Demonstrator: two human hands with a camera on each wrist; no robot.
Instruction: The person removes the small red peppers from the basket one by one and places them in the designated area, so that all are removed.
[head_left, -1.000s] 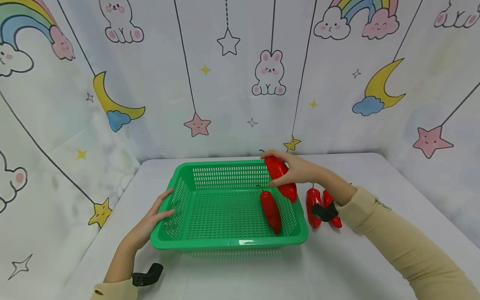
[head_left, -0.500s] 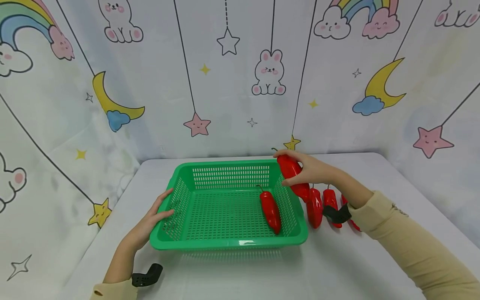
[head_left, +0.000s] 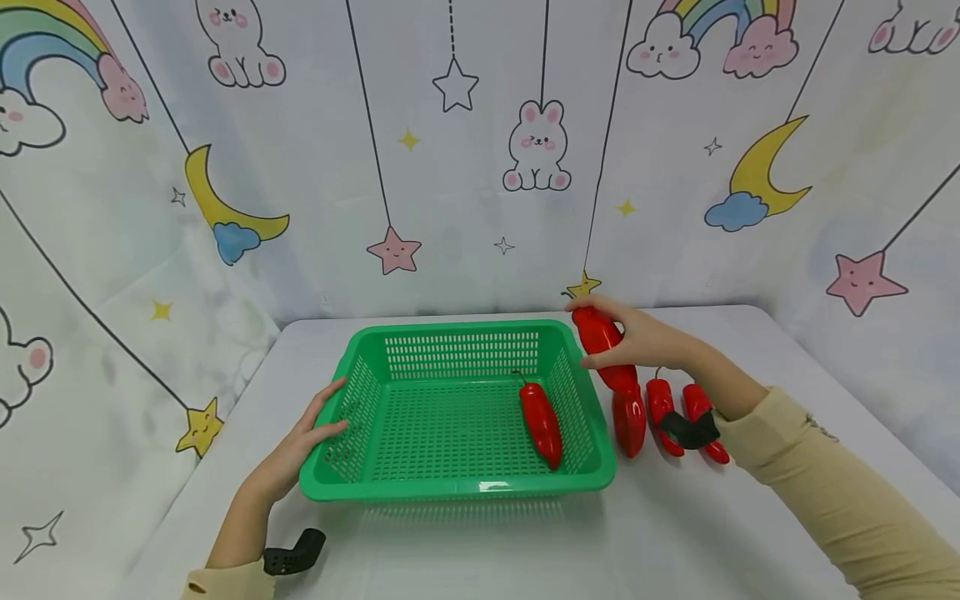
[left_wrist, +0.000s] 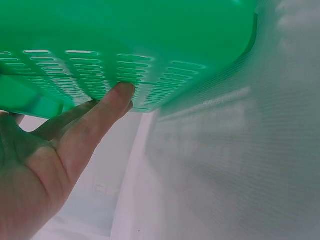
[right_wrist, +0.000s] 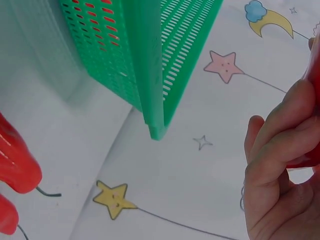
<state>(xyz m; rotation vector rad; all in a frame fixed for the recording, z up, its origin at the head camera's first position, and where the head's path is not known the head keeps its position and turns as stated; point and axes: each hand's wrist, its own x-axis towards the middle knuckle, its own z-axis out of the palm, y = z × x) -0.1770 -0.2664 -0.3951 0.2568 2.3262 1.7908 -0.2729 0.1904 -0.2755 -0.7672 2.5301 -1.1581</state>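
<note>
My right hand (head_left: pixel 645 337) grips a large red pepper (head_left: pixel 597 330), thumb on one side and fingers on the other. It is tilted, stem end up, just right of the green plastic basket (head_left: pixel 457 487). In the right wrist view only part of this pepper (right_wrist: pixel 315 75) shows behind my curled fingers. Another red pepper (head_left: pixel 542 425) lies inside the basket near its right wall. My left hand (head_left: pixel 288 446) rests against the basket's left side. The left wrist view shows its extended thumb (left_wrist: pixel 112 102) touching the slotted wall.
Three more red peppers lie on the white table right of the basket: one (head_left: pixel 628 427) close to its rim, another (head_left: pixel 662 408) beside that, and the last (head_left: pixel 701 404) partly behind my right wrist. A patterned cloth (head_left: pixel 465 200) hangs behind the table.
My right hand has carried its pepper rightward, from over the basket's right end to beyond the rim. The peppers behind my arm show more. The left hand and basket stay put.
</note>
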